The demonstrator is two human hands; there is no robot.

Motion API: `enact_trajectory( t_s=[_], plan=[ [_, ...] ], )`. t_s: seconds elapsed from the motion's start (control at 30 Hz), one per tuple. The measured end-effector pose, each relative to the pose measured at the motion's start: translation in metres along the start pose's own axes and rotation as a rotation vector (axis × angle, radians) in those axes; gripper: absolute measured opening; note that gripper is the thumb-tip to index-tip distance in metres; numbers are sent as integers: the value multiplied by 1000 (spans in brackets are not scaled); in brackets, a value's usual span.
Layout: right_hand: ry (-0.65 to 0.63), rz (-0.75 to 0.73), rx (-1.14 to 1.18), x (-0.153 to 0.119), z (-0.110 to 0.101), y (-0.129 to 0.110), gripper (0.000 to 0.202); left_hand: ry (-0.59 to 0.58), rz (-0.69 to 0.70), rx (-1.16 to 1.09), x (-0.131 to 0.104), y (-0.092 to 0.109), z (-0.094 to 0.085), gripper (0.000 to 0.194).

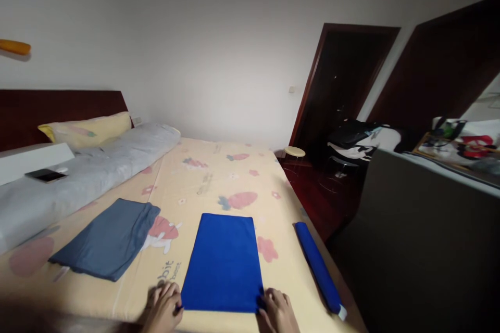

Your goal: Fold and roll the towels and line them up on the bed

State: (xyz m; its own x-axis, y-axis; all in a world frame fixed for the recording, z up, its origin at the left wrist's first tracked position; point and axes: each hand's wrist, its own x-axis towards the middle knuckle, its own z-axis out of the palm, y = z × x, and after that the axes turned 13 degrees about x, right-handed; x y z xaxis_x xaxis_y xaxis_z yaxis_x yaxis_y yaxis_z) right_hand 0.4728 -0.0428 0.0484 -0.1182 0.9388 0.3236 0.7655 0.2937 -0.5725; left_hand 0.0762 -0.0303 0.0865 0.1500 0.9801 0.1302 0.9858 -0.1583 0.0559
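Observation:
A bright blue cloth [224, 263], folded into a flat rectangle, lies on the bed in front of me. At its near left corner, my left hand [166, 306] has its fingers curled and pinched on the edge. My right hand [278, 309] grips the near right corner in the same way, the fingertips partly hidden. To the left rests a grey-blue folded cloth [111, 239] with a small white tag. On the right, near the bed's edge, lies a narrow blue rolled cloth [318, 266] with a white label at its near end.
The bed [211, 166] has a yellow patterned sheet. Along its left run a grey rolled quilt [117, 161], a yellow pillow [97, 130] and a phone [46, 175]. Beyond the right edge stand a round stool [294, 152], a dark grey panel [414, 239] and a cluttered table [469, 164].

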Motion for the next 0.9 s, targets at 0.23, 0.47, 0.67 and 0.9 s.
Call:
enact_trajectory(
  t_s=[0.23, 0.47, 0.67, 0.9],
  plan=[
    [-179, -37, 162, 55, 66, -80, 51, 37, 154, -53, 46, 97, 20, 58],
    [-110, 46, 38, 30, 76, -49, 57, -53, 106, 73, 27, 59, 61, 56],
    [-15, 149, -48, 11, 52, -12, 67, -52, -18, 182, 14, 27, 58, 55],
    [-131, -174, 83, 42, 97, -69, 59, 40, 212, 101, 41, 113, 63, 65]
  ],
)
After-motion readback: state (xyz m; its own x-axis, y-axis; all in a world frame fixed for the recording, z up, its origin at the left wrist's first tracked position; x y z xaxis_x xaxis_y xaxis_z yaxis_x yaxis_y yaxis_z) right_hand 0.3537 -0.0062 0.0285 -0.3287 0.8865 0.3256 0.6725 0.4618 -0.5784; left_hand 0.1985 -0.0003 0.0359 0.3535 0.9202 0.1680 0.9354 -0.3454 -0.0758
